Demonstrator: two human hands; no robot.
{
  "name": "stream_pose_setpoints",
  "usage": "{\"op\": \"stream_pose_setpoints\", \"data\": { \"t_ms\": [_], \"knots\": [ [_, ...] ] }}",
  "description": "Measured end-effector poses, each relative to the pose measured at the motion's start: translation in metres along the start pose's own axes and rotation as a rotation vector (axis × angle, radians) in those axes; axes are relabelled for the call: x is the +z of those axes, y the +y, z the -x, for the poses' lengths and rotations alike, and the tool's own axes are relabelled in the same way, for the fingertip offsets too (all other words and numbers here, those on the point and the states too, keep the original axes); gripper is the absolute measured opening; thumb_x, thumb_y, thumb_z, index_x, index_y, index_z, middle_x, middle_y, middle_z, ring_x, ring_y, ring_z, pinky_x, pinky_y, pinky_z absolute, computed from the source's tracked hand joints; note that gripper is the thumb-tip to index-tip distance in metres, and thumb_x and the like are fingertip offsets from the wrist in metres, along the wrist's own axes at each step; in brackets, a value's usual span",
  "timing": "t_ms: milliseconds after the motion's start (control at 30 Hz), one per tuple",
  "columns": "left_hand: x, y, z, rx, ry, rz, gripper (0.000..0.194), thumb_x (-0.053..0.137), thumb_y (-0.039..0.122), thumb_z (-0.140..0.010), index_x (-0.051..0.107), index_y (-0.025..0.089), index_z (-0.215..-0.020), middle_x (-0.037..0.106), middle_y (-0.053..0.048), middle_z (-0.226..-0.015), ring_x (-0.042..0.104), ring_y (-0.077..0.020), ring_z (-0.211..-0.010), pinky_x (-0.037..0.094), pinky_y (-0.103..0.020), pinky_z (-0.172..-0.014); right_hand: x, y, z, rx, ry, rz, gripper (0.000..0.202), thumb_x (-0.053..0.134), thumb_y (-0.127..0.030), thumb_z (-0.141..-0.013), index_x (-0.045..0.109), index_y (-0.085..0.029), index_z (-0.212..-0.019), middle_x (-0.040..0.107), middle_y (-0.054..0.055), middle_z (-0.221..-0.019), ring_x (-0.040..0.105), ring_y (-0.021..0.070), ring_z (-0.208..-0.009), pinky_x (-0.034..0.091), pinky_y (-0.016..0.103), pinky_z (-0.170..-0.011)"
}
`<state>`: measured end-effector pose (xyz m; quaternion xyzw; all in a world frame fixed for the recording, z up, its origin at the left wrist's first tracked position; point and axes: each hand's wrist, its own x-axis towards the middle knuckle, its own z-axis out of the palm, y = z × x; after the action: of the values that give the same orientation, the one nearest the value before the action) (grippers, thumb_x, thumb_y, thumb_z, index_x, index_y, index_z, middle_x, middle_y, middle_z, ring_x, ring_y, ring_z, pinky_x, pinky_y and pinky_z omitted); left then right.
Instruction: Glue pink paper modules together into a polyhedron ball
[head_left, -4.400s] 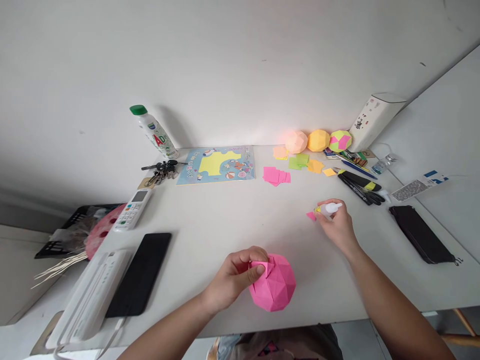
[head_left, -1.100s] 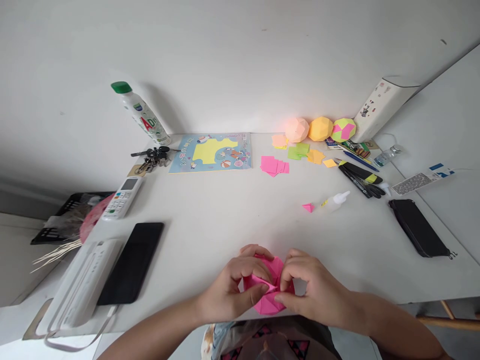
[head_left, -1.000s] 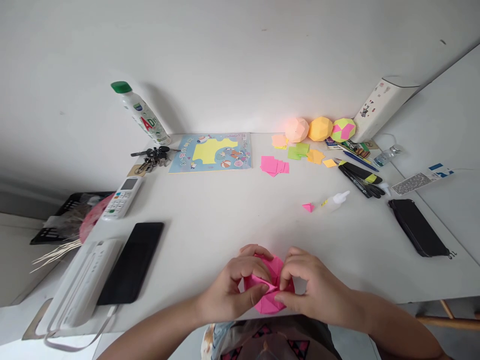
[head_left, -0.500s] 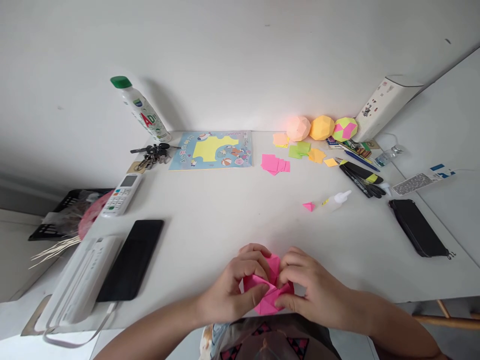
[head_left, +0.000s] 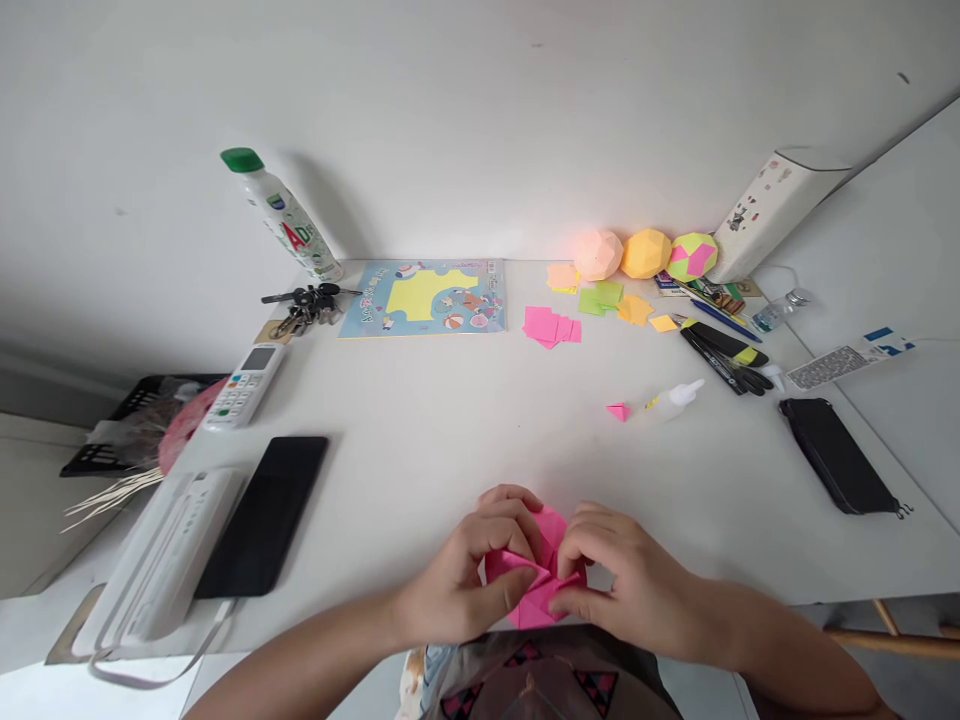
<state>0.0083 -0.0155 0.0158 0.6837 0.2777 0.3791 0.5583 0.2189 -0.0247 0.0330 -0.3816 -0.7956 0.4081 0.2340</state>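
Note:
A pink folded-paper piece (head_left: pixel 534 606), faceted and roughly round, is held near the table's front edge. My left hand (head_left: pixel 476 565) grips its left side, fingers curled over the top and thumb on the near face. My right hand (head_left: pixel 619 570) pinches the right side between thumb and fingers. A small pink paper piece (head_left: pixel 619 411) lies beyond my right hand, beside a glue bottle (head_left: pixel 673 400). Pink paper squares (head_left: pixel 551 326) lie farther back, with green squares (head_left: pixel 600 297) and orange squares (head_left: pixel 634 310).
Three paper balls (head_left: pixel 646 254) stand by the wall. Pens and scissors (head_left: pixel 724 358) and a black pouch (head_left: pixel 838 456) lie at the right. On the left are a phone (head_left: pixel 262 517), a remote (head_left: pixel 246 386), keys (head_left: pixel 309 306) and a tall bottle (head_left: pixel 291 222).
The fingers of my right hand have shifted slightly on the pink paper piece. My left hand keeps nearly the same hold.

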Motion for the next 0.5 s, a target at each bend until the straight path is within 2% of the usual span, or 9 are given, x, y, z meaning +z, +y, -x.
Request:
{"op": "stream_pose_setpoints", "data": {
  "t_ms": [167, 500],
  "knots": [
    [0.0004, -0.0001, 0.0004, -0.001, -0.013, -0.009, 0.017, 0.058, 0.011, -0.082, 0.052, 0.018, -0.068, 0.062, -0.002, -0.074, 0.054, -0.0200, -0.091, 0.041, -0.048, -0.099, -0.0011, -0.0004, -0.0002, 0.039, -0.033, -0.040, 0.020, 0.079, -0.015, -0.075, 0.059, -0.017, -0.070, 0.056, -0.002, -0.067, 0.051, 0.0122, -0.067, 0.042, 0.022, -0.061],
    [-0.0002, -0.0004, 0.0018, 0.004, -0.021, -0.024, 0.016, 0.057, 0.010, -0.082, 0.053, 0.018, -0.069, 0.062, -0.002, -0.077, 0.054, -0.0191, -0.091, 0.039, -0.047, -0.101, -0.0008, 0.0026, -0.0010, -0.025, -0.009, -0.038, 0.015, 0.072, -0.017, -0.082, 0.063, -0.017, -0.071, 0.057, -0.001, -0.064, 0.050, 0.0126, -0.066, 0.042, 0.024, -0.061]
  ]
}}
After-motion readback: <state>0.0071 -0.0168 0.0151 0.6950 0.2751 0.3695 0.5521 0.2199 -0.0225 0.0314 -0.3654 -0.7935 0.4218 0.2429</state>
